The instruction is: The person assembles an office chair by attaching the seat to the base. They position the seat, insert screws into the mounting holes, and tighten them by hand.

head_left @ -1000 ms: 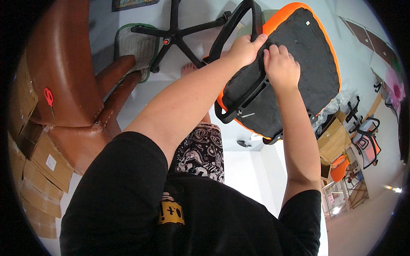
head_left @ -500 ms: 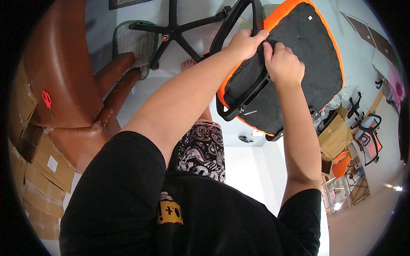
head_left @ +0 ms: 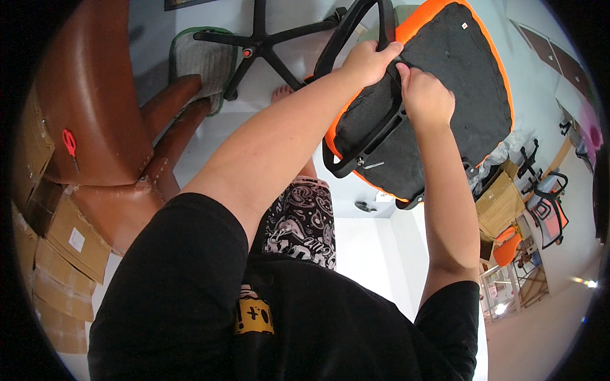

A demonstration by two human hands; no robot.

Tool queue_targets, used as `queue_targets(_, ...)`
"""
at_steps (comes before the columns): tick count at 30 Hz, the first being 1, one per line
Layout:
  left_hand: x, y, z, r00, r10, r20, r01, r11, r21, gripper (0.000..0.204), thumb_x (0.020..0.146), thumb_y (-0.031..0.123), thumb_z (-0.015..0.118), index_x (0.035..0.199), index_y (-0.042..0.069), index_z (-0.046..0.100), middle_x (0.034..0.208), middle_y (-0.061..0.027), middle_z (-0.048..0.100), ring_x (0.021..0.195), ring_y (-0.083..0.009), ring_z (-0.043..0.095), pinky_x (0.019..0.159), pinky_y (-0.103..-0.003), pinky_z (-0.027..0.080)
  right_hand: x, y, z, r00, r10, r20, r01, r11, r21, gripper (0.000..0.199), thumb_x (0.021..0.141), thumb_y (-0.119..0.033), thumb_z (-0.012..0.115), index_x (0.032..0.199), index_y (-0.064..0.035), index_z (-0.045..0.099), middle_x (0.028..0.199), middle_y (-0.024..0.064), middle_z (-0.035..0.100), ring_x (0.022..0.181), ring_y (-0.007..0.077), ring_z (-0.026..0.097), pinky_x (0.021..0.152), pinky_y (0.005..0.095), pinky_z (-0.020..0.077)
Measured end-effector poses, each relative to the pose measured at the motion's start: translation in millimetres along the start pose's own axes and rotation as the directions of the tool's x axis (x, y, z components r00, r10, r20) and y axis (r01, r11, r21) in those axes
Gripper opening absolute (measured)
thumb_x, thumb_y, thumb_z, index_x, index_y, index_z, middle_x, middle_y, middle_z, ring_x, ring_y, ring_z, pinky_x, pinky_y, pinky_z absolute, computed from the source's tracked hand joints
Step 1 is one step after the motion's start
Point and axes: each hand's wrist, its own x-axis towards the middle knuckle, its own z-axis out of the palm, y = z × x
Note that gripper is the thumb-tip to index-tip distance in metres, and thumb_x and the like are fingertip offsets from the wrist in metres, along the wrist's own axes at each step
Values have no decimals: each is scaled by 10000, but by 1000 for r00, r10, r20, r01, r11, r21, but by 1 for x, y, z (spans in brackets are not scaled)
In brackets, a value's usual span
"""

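Observation:
An office chair seat [head_left: 454, 82] with an orange mesh edge is tipped up, its black underside facing me. My left hand [head_left: 370, 62] is closed around the black armrest [head_left: 386, 22] where it meets the seat. Just right of it, my right hand [head_left: 429, 96] is at the armrest's mounting bar, thumb up and fingers curled under; anything pinched in them is hidden. Lower down, a thin silver rod [head_left: 373, 166] sticks out from the armrest's other mounting point.
A black five-legged chair base [head_left: 259, 41] stands on the floor ahead. On the left are a brown leather seat [head_left: 95, 108] with red scissors [head_left: 69, 145] and cardboard boxes [head_left: 70, 238]. To the right lie an open carton [head_left: 501, 203] and more chair parts [head_left: 549, 206].
My right hand has turned slightly at the bracket, and its fingertips have dropped out of sight. The left hand keeps its hold on the armrest.

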Motion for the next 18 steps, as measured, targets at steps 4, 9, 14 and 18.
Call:
queue_targets(4, -1, -2, 1, 999, 42, -20, -43, 999, -22, 615, 777, 542, 526, 933, -42, 637, 810, -191, 640, 796, -286, 619, 738, -361, 456, -8, -6, 2, 980, 17, -198, -10, 999, 36, 348, 857, -403, 465, 804, -87, 602, 846, 100, 604, 843, 289, 624, 682, 462, 484)
queue_targets(9, -4, 6, -3, 1000, 9, 4, -9, 1000, 7, 607, 777, 534, 534, 925, -44, 638, 792, -185, 641, 777, -286, 620, 729, -359, 457, -2, -1, 5, 984, -33, -177, 30, 999, -19, 322, 852, -375, 485, 793, -87, 617, 841, 112, 601, 800, 287, 621, 673, 452, 496)
queue_targets(14, -4, 3, 1, 999, 44, -27, -45, 998, -35, 606, 775, 531, 545, 926, -49, 636, 796, -184, 642, 780, -281, 622, 725, -357, 458, 1, 1, 12, 960, -101, -260, 104, 995, -2, 318, 861, -350, 483, 788, -88, 647, 858, 101, 610, 822, 290, 614, 671, 444, 500)
queue_targets(18, -1, -2, 2, 997, 31, -68, -31, 999, -4, 619, 772, 541, 543, 921, -53, 636, 798, -187, 643, 787, -284, 623, 727, -356, 459, 5, -3, 3, 991, -58, -119, 58, 998, -5, 329, 872, -342, 463, 798, -81, 649, 842, 114, 628, 823, 294, 614, 678, 454, 498)
